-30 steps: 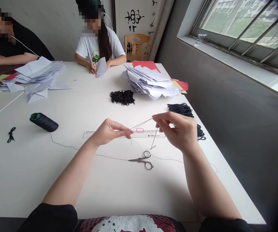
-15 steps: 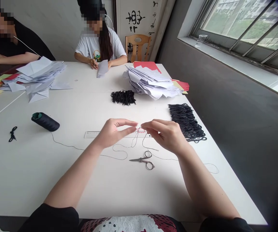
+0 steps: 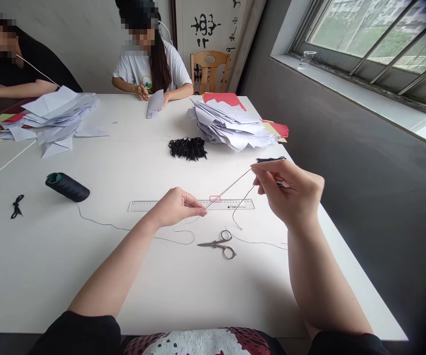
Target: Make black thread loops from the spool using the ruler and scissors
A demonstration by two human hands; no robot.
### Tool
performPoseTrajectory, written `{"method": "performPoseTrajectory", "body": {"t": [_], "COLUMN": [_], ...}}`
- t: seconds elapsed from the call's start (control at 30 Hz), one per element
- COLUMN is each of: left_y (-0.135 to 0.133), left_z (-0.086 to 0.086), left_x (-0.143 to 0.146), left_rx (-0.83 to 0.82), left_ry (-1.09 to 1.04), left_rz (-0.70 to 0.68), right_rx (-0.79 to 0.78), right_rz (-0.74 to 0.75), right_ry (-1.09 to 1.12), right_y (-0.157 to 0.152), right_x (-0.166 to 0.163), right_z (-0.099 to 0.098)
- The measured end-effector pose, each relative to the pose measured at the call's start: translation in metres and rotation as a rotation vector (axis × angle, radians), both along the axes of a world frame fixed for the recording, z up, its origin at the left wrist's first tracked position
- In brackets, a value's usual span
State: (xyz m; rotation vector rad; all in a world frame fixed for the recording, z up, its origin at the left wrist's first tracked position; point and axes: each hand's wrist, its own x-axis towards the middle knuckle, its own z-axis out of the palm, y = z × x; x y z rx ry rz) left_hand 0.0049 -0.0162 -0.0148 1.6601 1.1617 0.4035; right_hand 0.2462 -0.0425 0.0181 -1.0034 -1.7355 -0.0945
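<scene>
A dark thread [image 3: 229, 187] runs taut and slanting between my two hands. My left hand [image 3: 177, 207] pinches its lower end just over a clear ruler [image 3: 240, 203] with a small pink mark. Higher and to the right, my right hand [image 3: 289, 190] is closed on the other end, and a loose tail hangs beneath its fingers. Below the ruler lie small metal scissors [image 3: 218, 244], with more thread on the table around them. A spool of black thread [image 3: 68, 187] rests on its side at the left, its thread trailing toward my left forearm.
A bundle of black loops [image 3: 187, 149] lies beyond the ruler; another [image 3: 270, 159] is mostly behind my right hand. Paper stacks [image 3: 231, 125] stand farther back. A small black knotted cord [image 3: 17, 206] is at far left. Two people sit across the table [image 3: 153, 296].
My right hand has moved right and up, drawing the thread out straight. My left hand has closed its fingers and dipped slightly. More of the ruler shows.
</scene>
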Motion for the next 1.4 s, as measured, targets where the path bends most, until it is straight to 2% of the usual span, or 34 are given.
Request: {"method": "performPoseTrajectory", "body": {"t": [0.17,0.27,0.37,0.47,0.57,0.77,1.07,1.4], "left_y": [0.004,0.004,0.000,-0.007,-0.014,-0.014,-0.012,-0.006], "left_z": [-0.003,-0.003,0.002,0.007,0.009,0.005,0.009,-0.001], "left_x": [-0.008,-0.010,-0.004,0.007,0.015,0.014,0.013,0.010], "left_rx": [-0.002,0.060,0.193,0.250,0.246,0.147,-0.183,-0.353], "left_ry": [0.243,0.306,0.071,-0.223,-0.326,-0.345,-0.197,-0.259], "left_rz": [-0.142,-0.158,-0.035,0.034,0.056,0.055,0.049,0.033], "right_rx": [-0.004,-0.058,-0.105,-0.147,-0.200,-0.276,-0.233,-0.250], "right_rz": [0.022,0.097,0.222,0.310,0.346,0.340,0.215,0.033], "right_ry": [0.099,-0.033,-0.224,-0.327,-0.409,-0.477,-0.337,-0.216], "right_y": [-0.001,-0.003,-0.006,-0.008,-0.009,-0.008,-0.002,0.006], "right_x": [0.003,0.002,-0.002,-0.010,-0.017,-0.017,-0.001,0.010], "right_z": [0.002,0.001,0.000,-0.003,-0.008,-0.011,-0.004,-0.005]}}
